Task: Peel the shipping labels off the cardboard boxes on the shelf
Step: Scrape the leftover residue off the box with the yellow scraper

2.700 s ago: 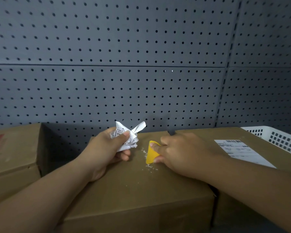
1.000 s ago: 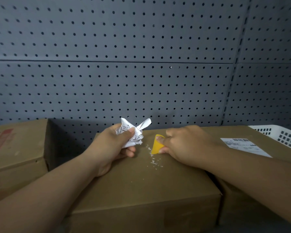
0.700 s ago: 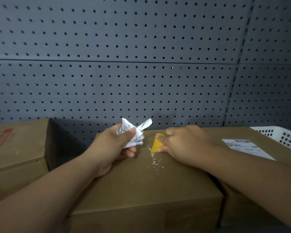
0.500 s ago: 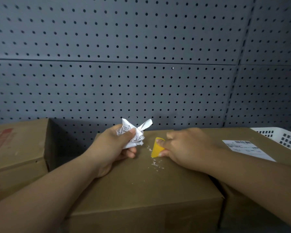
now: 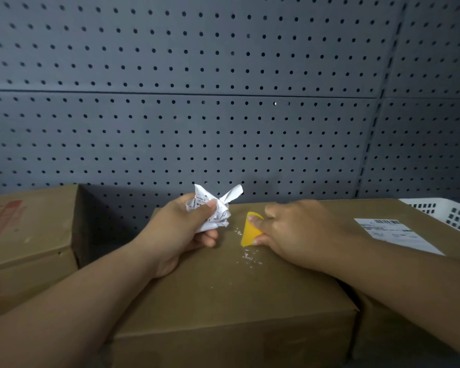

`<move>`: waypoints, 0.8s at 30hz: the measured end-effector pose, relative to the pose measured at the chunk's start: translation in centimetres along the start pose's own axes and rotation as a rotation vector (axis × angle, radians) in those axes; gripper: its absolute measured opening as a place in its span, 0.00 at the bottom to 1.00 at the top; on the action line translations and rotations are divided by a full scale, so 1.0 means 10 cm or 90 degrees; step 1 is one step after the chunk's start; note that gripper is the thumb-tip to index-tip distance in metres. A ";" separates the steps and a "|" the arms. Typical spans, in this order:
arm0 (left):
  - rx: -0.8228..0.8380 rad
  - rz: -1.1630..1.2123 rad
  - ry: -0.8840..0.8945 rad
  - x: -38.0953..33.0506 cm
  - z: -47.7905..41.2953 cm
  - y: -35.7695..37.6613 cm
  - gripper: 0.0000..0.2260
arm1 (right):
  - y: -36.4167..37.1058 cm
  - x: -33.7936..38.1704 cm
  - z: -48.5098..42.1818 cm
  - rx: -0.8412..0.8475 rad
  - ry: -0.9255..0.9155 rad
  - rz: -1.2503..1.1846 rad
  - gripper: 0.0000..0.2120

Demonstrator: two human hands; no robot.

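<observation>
A brown cardboard box (image 5: pixel 223 293) lies in the middle, its top bare except for small white paper scraps (image 5: pixel 248 254). My left hand (image 5: pixel 178 235) rests on the box's far left corner, closed around a crumpled white label (image 5: pixel 214 208). My right hand (image 5: pixel 300 232) presses a yellow scraper (image 5: pixel 250 229) against the box top just right of the scraps. The box on the right (image 5: pixel 409 301) carries a flat white shipping label (image 5: pixel 396 233) with a barcode; my right forearm crosses that box.
A third cardboard box (image 5: pixel 24 235) with red print stands at the left, a dark gap between it and the middle box. A white perforated plastic basket (image 5: pixel 452 215) sits at the far right. Grey pegboard (image 5: pixel 223 102) closes the back.
My right hand has shifted the yellow scraper back and forth a little over the scraps on the middle box. My left hand has kept the crumpled label in the same place.
</observation>
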State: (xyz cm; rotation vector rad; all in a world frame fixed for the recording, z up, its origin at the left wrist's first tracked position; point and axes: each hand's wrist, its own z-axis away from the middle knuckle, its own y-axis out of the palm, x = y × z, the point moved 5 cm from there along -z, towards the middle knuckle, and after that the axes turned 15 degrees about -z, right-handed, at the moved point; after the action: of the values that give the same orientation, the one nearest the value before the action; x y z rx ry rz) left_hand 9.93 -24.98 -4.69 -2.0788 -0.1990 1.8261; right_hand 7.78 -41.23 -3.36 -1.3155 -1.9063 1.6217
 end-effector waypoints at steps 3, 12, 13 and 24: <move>-0.002 0.000 -0.004 0.00 -0.01 0.00 0.08 | -0.05 -0.04 -0.04 -0.022 0.022 0.018 0.26; -0.004 0.003 -0.004 -0.01 0.01 0.00 0.08 | -0.10 -0.05 -0.03 -0.049 0.007 0.041 0.18; -0.003 0.005 -0.004 -0.01 0.02 0.00 0.08 | -0.10 -0.04 -0.04 -0.057 0.014 0.023 0.19; 0.001 0.000 0.000 0.00 0.01 0.01 0.09 | -0.04 -0.01 0.04 -0.108 -0.001 0.033 0.18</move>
State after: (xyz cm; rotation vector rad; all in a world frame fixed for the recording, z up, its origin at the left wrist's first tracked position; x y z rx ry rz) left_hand 9.82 -25.04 -4.69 -2.0766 -0.1980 1.8259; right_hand 7.36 -41.47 -3.07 -1.4398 -2.0651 1.5128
